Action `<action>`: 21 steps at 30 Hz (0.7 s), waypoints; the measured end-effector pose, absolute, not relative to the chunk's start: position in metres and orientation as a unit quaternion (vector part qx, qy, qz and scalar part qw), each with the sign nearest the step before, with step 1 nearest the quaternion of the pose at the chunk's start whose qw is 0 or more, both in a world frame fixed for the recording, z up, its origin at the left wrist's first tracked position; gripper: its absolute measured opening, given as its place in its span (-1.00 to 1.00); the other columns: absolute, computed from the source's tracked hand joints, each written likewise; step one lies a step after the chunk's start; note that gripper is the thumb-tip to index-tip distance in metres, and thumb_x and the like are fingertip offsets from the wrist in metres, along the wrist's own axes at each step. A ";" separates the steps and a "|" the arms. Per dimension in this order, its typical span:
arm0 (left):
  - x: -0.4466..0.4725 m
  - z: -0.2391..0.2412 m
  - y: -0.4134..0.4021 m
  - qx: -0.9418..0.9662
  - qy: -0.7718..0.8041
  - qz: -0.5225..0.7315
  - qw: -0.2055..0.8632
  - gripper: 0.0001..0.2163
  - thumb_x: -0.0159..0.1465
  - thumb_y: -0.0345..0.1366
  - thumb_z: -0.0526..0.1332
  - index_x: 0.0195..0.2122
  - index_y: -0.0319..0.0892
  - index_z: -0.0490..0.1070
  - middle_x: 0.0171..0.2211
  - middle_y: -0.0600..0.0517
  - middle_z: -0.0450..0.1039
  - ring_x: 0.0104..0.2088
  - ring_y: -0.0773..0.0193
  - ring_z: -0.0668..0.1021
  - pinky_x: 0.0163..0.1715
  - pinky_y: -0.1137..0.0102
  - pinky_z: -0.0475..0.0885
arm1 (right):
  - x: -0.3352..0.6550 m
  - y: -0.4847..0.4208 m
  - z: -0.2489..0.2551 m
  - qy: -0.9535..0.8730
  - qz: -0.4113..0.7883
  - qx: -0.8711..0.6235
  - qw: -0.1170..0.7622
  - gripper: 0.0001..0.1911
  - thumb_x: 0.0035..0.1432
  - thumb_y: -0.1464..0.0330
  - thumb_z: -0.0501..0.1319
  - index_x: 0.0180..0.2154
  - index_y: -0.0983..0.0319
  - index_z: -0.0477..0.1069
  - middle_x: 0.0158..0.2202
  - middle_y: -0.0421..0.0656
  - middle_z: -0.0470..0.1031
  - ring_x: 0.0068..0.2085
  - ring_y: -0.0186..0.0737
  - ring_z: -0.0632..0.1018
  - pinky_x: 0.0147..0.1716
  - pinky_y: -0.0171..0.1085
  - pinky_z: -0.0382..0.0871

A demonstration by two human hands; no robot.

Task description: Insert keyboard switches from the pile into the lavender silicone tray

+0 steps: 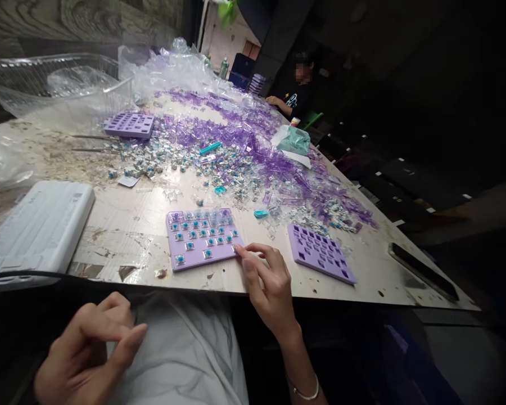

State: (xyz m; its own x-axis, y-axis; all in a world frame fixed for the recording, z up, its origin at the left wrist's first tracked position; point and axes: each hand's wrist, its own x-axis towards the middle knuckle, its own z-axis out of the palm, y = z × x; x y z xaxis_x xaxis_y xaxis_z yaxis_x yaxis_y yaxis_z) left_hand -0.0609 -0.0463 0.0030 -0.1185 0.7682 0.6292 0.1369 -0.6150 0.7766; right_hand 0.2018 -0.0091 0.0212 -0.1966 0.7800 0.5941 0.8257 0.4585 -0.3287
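In front of me a purple keyboard-like plate [196,256] lies on the table, with several blue-stemmed key switches [208,254] seated in its openings. Clear caps cover its far row. At the plate's near right corner, my right hand [270,278] has its thumb and fingers pinched on a small key switch, mostly hidden by the fingertips. My left hand [90,346] hovers over my lap, below the table edge. Its fingers are curled, and the thumb presses toward the index finger; anything between them is not visible.
Another purple plate [320,256] lies right, a phone [424,273] beyond it. Loose switches [152,157] and purple clear caps [236,135] cover the table's middle. A white case [37,230], cable, and clear plastic bin [84,84] are left. Another person [297,93] sits at the far side.
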 end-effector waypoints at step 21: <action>-0.055 -0.010 -0.036 0.780 0.392 0.487 -0.003 -0.88 0.27 -0.45 0.13 -0.18 -0.17 0.35 -0.19 -0.05 0.37 -0.16 0.18 0.43 -0.15 0.27 0.31 | 0.199 -0.004 0.033 -0.788 0.033 -0.508 0.346 -0.81 0.34 0.46 0.03 -0.36 0.21 0.28 -0.09 -0.05 0.37 -0.05 -0.14 0.40 -0.09 -0.13 0.24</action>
State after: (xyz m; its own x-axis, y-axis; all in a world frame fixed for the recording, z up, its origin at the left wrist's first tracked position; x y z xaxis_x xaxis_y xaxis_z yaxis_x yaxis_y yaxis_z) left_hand -0.0546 -0.0355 -0.0102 0.2178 0.6091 0.7626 0.6145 -0.6926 0.3777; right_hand 0.1990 -0.0037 0.0335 -0.2432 0.8237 0.5122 0.7782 0.4809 -0.4038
